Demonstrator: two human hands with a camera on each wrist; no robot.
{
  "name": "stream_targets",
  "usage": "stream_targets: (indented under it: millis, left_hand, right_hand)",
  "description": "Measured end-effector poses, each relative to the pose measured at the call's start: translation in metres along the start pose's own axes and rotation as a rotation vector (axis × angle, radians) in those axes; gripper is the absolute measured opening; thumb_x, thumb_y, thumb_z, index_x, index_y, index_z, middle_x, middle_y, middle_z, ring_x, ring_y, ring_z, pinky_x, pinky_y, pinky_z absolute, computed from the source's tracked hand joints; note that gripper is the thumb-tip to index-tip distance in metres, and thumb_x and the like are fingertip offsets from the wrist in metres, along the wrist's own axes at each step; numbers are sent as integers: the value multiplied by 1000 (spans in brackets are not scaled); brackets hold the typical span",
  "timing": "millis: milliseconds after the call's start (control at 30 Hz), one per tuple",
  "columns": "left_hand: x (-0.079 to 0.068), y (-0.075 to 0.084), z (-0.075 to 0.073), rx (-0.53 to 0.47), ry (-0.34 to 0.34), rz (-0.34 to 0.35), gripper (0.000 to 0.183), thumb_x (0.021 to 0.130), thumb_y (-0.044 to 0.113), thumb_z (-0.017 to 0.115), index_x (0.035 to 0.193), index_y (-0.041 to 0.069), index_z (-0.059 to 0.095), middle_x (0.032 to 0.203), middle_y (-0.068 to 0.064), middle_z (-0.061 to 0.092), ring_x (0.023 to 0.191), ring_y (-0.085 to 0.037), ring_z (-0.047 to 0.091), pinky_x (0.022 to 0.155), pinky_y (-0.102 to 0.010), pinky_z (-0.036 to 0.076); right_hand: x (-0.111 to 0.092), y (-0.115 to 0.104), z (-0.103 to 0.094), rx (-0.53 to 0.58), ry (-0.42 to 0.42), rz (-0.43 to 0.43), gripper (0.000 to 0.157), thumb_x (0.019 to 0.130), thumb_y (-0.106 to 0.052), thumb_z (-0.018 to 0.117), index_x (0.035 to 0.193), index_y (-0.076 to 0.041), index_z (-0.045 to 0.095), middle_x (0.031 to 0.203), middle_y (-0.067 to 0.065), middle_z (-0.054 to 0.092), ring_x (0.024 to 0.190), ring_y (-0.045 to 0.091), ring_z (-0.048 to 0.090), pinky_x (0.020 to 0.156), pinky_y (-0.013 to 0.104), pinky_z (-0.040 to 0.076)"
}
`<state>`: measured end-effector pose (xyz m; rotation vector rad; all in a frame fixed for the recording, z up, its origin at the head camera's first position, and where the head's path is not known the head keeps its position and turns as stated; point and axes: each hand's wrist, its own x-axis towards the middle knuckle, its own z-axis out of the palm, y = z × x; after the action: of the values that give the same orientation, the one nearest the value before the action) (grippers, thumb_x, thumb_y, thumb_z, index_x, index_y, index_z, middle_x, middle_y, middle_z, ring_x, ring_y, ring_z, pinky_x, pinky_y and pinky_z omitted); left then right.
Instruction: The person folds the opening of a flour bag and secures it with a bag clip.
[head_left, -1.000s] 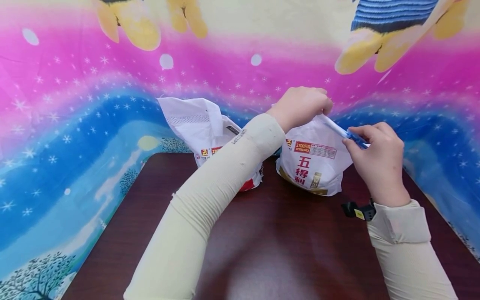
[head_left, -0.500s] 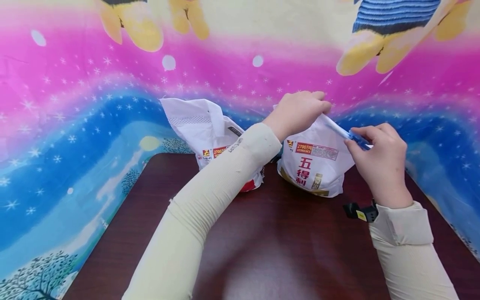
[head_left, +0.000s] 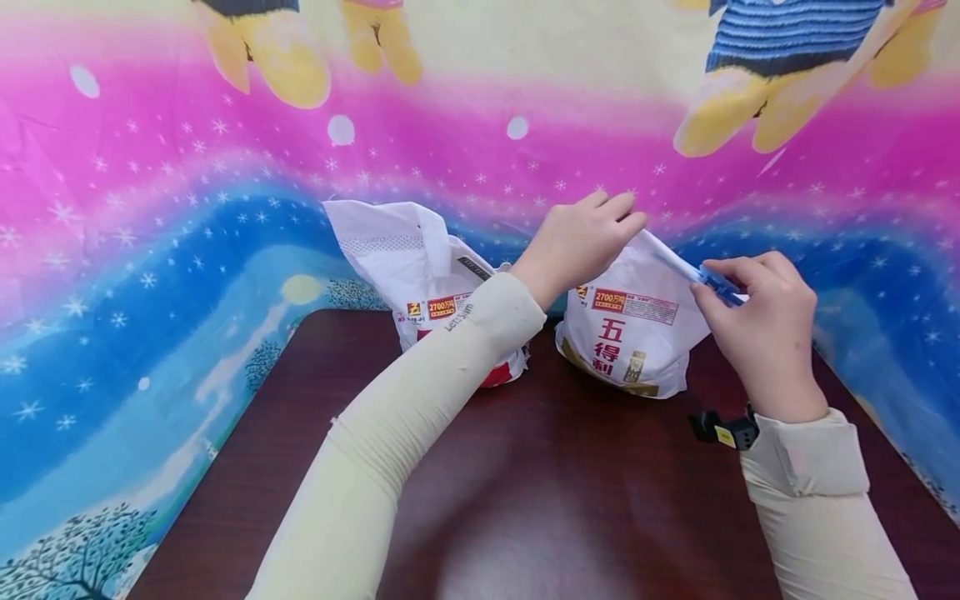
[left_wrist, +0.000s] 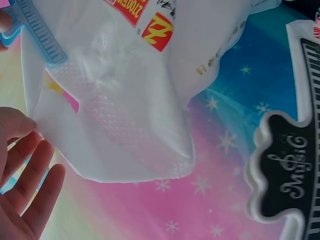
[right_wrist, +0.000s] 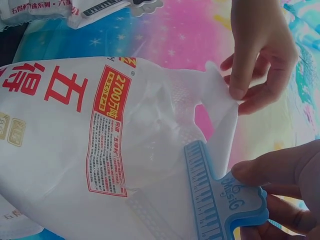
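A white printed flour bag (head_left: 622,333) stands on the table at the back right. My left hand (head_left: 573,246) pinches the corner of its top edge between thumb and forefinger, the other fingers spread, as the left wrist view shows. The right hand (head_left: 765,325) grips a light blue bag clip (right_wrist: 230,195) patterned with piano keys and the word Music. That clip lies across the bag's folded top, below the pinched corner. Whether its jaws are fully closed on the bag, I cannot tell. A hole or gap in the bag (right_wrist: 145,145) shows beside the clip.
Left of it stands a second white bag (head_left: 401,250), partly behind my left forearm, with a black and white Music clip (left_wrist: 287,165) on it. Both rest on a dark brown table (head_left: 525,500). A patterned cloth (head_left: 450,108) hangs close behind.
My left hand has shifted down and to the left along the bag's top, and its fingers have spread. The right hand stays at the blue clip.
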<state>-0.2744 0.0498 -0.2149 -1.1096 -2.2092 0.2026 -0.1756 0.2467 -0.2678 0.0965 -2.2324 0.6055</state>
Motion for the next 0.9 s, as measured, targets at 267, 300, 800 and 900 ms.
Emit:
stream_targets:
  millis: [267,300,800,900]
  left_hand:
    - [-18,0,6,-2,95,-44,29,105,24,53,131,18,65,118,0,64,102,-15,62,72,-31,60]
    - [-20,0,6,-4,103,-48,28,105,24,52,130,17,65,118,-1,64,102,-15,63,73,-31,60]
    - [-64,0,24,-64,290,-143,24,103,21,54,117,15,72,108,-2,69,96,-18,66,60,-30,58]
    - [-73,-1,29,-76,318,-157,24,102,20,56,118,15,73,107,-3,70,89,-19,67,64,-30,59]
  right_hand:
    - [-2,0,-1,2,-8,17,35,87,-7,79,119,5,71,106,23,60,100,37,57,79,51,51]
    - [-2,0,-1,2,-11,21,35,88,-7,79,120,5,71,107,23,60,101,37,57,80,54,52]
    - [-7,2,-3,30,7,30,36,86,-7,81,119,2,72,115,22,59,109,34,56,80,66,53]
    - [-7,3,-4,32,17,23,36,86,-8,82,119,2,73,115,22,59,109,33,55,81,65,54]
